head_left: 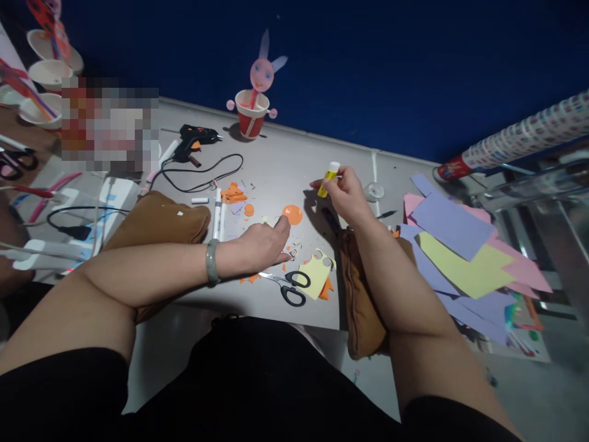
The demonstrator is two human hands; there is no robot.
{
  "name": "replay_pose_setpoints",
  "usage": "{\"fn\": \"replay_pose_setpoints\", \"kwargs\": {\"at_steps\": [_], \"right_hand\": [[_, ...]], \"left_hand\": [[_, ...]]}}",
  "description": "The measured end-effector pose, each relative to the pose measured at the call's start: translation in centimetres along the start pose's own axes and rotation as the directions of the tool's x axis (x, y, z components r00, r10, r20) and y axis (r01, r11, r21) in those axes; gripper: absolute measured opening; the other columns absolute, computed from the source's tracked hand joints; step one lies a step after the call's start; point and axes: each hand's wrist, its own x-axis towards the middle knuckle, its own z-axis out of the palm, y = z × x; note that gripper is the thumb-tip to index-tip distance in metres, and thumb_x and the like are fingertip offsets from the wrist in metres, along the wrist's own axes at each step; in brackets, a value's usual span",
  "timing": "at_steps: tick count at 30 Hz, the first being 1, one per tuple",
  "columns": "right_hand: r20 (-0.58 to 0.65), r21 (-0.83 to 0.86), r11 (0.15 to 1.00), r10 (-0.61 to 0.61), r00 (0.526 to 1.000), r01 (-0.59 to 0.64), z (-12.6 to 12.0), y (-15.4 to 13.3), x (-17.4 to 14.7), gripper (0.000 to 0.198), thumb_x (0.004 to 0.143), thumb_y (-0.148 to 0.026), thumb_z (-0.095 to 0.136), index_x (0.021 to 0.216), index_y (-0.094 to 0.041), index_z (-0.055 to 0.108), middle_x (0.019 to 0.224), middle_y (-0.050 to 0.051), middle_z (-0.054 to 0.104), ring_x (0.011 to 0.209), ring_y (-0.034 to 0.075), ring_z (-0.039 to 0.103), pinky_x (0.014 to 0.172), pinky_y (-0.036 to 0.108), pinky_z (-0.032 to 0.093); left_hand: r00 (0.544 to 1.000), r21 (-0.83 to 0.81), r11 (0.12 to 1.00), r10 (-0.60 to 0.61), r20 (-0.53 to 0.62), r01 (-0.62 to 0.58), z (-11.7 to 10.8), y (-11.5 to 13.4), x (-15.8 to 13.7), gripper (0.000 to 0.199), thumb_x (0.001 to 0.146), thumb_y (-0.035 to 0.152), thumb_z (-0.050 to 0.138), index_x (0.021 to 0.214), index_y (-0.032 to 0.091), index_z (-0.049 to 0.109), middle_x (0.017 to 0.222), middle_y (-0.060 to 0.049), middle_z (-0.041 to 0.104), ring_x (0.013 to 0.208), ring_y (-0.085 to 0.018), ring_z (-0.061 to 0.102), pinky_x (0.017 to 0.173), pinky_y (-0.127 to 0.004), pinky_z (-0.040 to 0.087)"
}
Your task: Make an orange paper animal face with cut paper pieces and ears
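The right hand (344,193) has its fingers closed around what looks like a yellow glue stick (331,173), held up off the table (285,162) at a slant, white end uppermost (whether that end is a cap or the base, I cannot tell). The left hand (260,245) is bent over the table with its thumb standing apart from the fingers; their tips meet the near edge of an orange disc (293,213), though how firmly they press is unclear. The disc lies on the table above the scissors (294,287), among loose scraps. It looks like thin card: light, bendy, easily creased and likely to skid, so best pinned lightly at the rim, or lifted by its edge. The stick should be light but stiff, its smooth barrel a little slippery; the middle seems the place to hold it.
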Motion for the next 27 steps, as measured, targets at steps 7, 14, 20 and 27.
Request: {"fn": "replay_pose_setpoints", "kwargs": {"at_steps": [7, 14, 20, 27], "right_hand": [[-0.072, -0.212, 0.973, -0.114, 0.991, 0.097, 0.0, -0.1, 0.0, 0.02, 0.079, -0.029, 0.066, 0.093, -0.025, 0.052, 0.087, 0.002, 0.067, 0.079, 0.018, 0.063, 0.073, 0.035, 0.05], [-0.135, -0.26, 0.964, -0.093, 0.986, 0.056, 0.0, -0.3, 0.0, 0.021, 0.072, -0.022, 0.064, 0.086, -0.025, 0.05, 0.076, -0.001, 0.059, 0.067, 0.016, 0.055, 0.068, 0.035, 0.047], [-0.125, -0.356, 0.932, -0.114, 0.986, 0.063, -0.1, 0.0, -0.1, 0.025, 0.067, -0.022, 0.065, 0.084, -0.026, 0.047, 0.071, -0.002, 0.058, 0.063, 0.016, 0.051, 0.065, 0.035, 0.046], [-0.1, -0.387, 0.921, -0.095, 0.99, 0.049, 0.0, 0.6, 0.1, 0.034, 0.068, -0.027, 0.069, 0.096, -0.025, 0.052, 0.078, -0.001, 0.06, 0.067, 0.018, 0.055, 0.067, 0.036, 0.047]], "left_hand": [[1.0, -0.005, 1.0, -0.007, -0.009, 0.007, 0.2, 0.1, 0.0, 0.068, 0.101, 0.05, 0.048, 0.146, 0.0, 0.044, 0.156, -0.031, 0.038, 0.089, -0.03, 0.073, 0.065, -0.036, 0.05], [1.0, -0.035, 0.999, -0.006, -0.03, 0.005, 0.3, 0.0, 0.0, 0.068, 0.1, 0.049, 0.051, 0.147, 0.0, 0.044, 0.154, -0.035, 0.039, 0.092, -0.031, 0.072, 0.066, -0.036, 0.052], [1.0, -0.071, 0.997, 0.0, -0.005, -0.001, -0.3, 0.2, -0.3, 0.066, 0.1, 0.045, 0.051, 0.147, -0.002, 0.044, 0.154, -0.035, 0.039, 0.091, -0.031, 0.072, 0.064, -0.036, 0.051], [1.0, -0.029, 0.999, 0.022, -0.017, -0.023, -0.6, 0.2, -0.6, 0.064, 0.101, 0.045, 0.048, 0.143, -0.003, 0.045, 0.151, -0.035, 0.041, 0.089, -0.031, 0.072, 0.061, -0.036, 0.047]]}}
